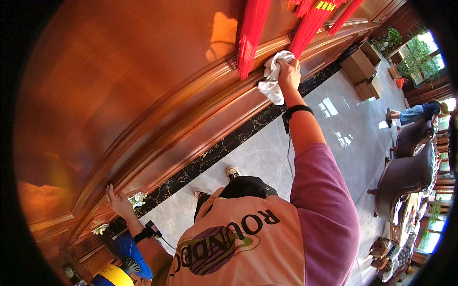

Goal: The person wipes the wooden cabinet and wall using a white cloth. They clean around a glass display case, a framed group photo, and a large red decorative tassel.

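Observation:
A crumpled white cloth (273,80) is in my right hand (289,74), pressed to the moulded ledge of a glossy wood-panelled wall (118,107). Red tassels (253,39) hang down beside that hand, and one ends just above the cloth. Lower on the left, my left hand (119,203) rests its spread fingertips on the wooden moulding (103,191) and holds nothing. White flowers (137,200) show close to its wrist.
Cardboard boxes (359,66) stand on the grey tiled floor (322,118) by the wall. Dark armchairs (404,182) and another person (417,113) bending over are at the right. A blue and yellow object (113,275) is at lower left. A cable (289,153) runs along the floor.

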Demonstrator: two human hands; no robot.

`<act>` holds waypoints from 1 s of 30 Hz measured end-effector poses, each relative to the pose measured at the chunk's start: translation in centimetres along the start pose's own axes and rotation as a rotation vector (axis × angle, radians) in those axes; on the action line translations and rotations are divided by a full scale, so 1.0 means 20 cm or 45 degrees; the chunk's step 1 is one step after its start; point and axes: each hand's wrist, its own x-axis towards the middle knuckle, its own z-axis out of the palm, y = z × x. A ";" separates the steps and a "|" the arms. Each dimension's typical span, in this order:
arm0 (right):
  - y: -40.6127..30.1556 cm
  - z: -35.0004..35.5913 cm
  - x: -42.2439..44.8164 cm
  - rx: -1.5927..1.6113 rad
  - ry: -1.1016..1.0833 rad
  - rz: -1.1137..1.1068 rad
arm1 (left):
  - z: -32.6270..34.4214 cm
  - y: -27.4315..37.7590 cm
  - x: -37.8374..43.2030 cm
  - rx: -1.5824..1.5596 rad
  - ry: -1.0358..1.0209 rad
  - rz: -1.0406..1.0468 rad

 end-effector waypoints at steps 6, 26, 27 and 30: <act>-0.15 0.09 -0.12 0.198 0.051 -0.226 | 0.02 0.04 0.00 0.231 -0.010 -0.105; -0.18 -0.16 -0.12 0.578 -0.094 -0.074 | 0.10 0.36 -0.02 0.191 -0.026 -0.153; -0.30 -0.26 -0.19 0.670 -0.124 -0.040 | 0.12 0.35 -0.04 0.216 -0.029 -0.149; -0.62 -0.48 -0.30 0.758 -0.083 -0.628 | 0.14 0.32 -0.05 0.189 0.025 -0.105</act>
